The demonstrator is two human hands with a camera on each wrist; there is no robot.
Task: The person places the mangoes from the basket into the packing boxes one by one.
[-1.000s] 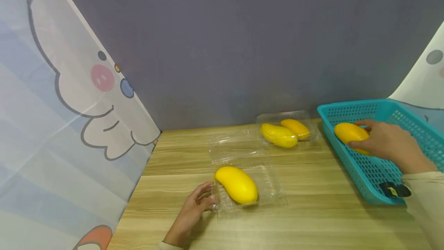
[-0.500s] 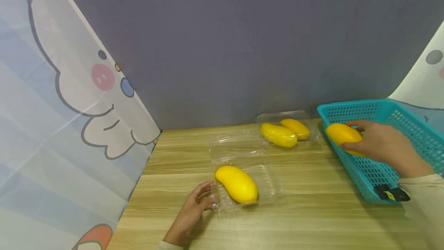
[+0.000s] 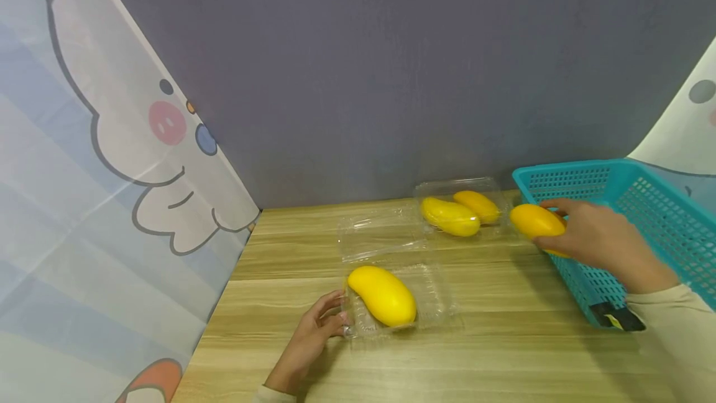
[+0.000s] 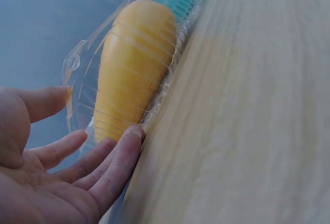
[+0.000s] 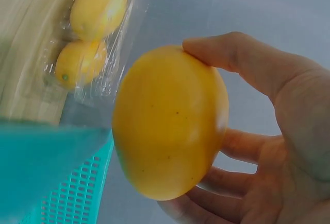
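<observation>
A yellow mango (image 3: 537,221) is held by my right hand (image 3: 606,244), over the left rim of the teal basket (image 3: 570,291). In the right wrist view the thumb presses one end of this mango (image 5: 170,126) while the fingers curl behind it. My left hand (image 3: 304,341) touches the left side of an open clear plastic clamshell box (image 3: 433,294). Its loosely extended fingers (image 4: 121,157) rest against the box's lower wall, thumb tip at the rim. Inside the box lies another mango (image 3: 383,296), and the box's lid (image 3: 380,235) is folded back flat.
Toward the back wall stands a second clear box (image 3: 455,187) with two mangoes (image 3: 450,216) in it, left of the basket. A black device (image 3: 615,316) sits under the right wrist. A printed cartoon curtain (image 3: 151,216) borders the wooden table (image 3: 268,322) at left.
My right hand has carried its mango leftward from inside the basket to beyond its left rim. The left hand and the boxes have stayed in place.
</observation>
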